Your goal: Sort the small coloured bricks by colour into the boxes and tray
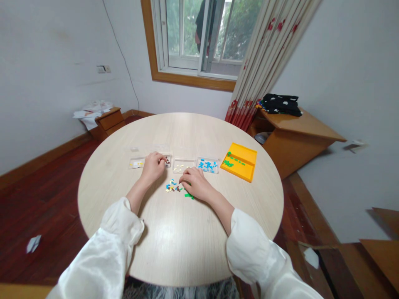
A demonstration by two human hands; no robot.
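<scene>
On the round pale wooden table (174, 241) lies a small heap of loose coloured bricks (173, 186): blue, yellow, white, dark and green. My right hand (195, 182) rests palm down on the heap's right side, fingers curled over some pieces. My left hand (153, 165) reaches to a clear tray (167, 159) holding dark pieces, its fingertips pinched at the tray's edge. Whether it holds a brick is hidden. In a row stand a clear tray with yellow pieces (136, 163), one with pale pieces (182, 165) and one with blue pieces (208, 165).
An orange tray (246, 166) with green pieces lies at the right of the row. Two clear lids (162, 147) lie behind the trays. A low wooden cabinet (296, 133) stands right of the table, a small one (109, 118) by the left wall.
</scene>
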